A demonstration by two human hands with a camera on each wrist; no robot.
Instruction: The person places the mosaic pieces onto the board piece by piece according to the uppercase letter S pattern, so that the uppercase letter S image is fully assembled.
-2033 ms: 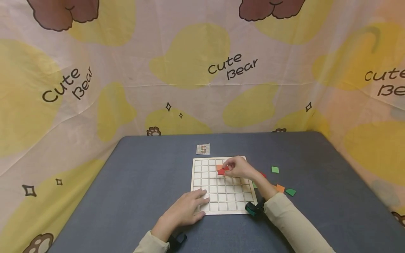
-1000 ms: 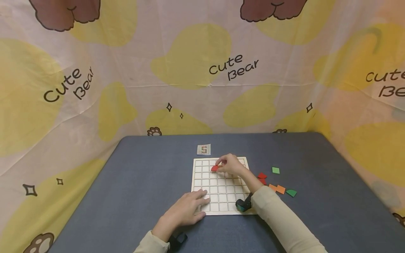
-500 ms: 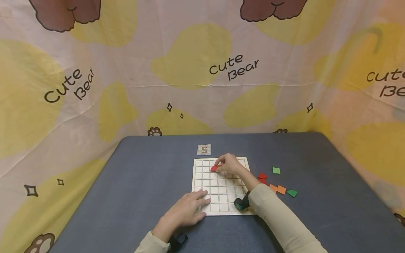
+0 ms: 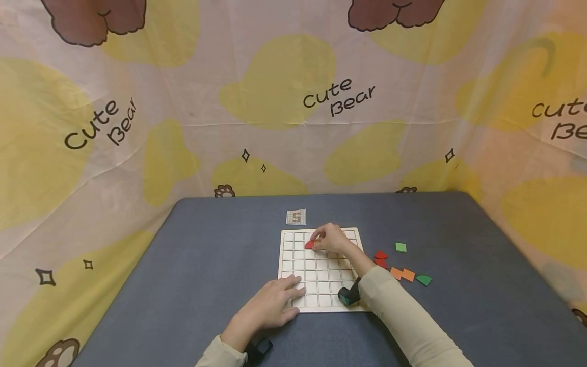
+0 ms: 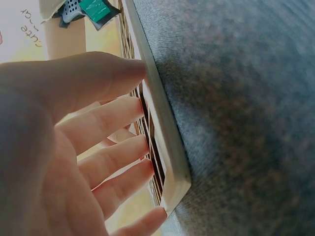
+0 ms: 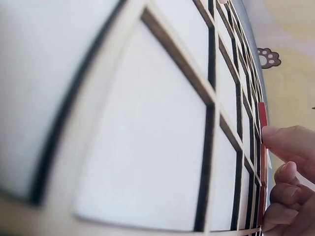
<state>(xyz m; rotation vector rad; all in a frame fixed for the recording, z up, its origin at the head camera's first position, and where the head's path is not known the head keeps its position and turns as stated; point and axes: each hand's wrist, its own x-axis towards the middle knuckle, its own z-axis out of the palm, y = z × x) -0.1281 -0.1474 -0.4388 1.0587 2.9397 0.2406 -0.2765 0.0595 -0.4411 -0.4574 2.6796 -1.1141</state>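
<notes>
A pale wooden grid board point(image 4: 316, 285) lies on the table, its square cells divided by raised ribs. Near its far edge my right hand point(image 4: 334, 238) bends over a red quarter-round tile point(image 4: 309, 244), finger and thumb pinching it at a cell. In the right wrist view this red tile point(image 6: 262, 115) sits under a fingertip, and a strip of orange point(image 6: 264, 164) shows beside it, partly behind the fingers. My left hand point(image 4: 270, 302) rests with spread fingers on the board's near left corner; the left wrist view shows its fingertips along the frame point(image 5: 165, 147).
Right of the board lie red tiles point(image 4: 380, 258), orange tiles point(image 4: 407, 275), a dark green rounded tile point(image 4: 424, 280) and a light green square tile point(image 4: 401, 247). A small card with a printed grid pattern point(image 4: 296, 217) lies beyond the board. A printed curtain point(image 4: 275, 102) hangs behind the table.
Over two seconds my right hand has shifted left along the far rows, and the red tile now sits farther left. In the last half second it barely moves. The left hand stays put.
</notes>
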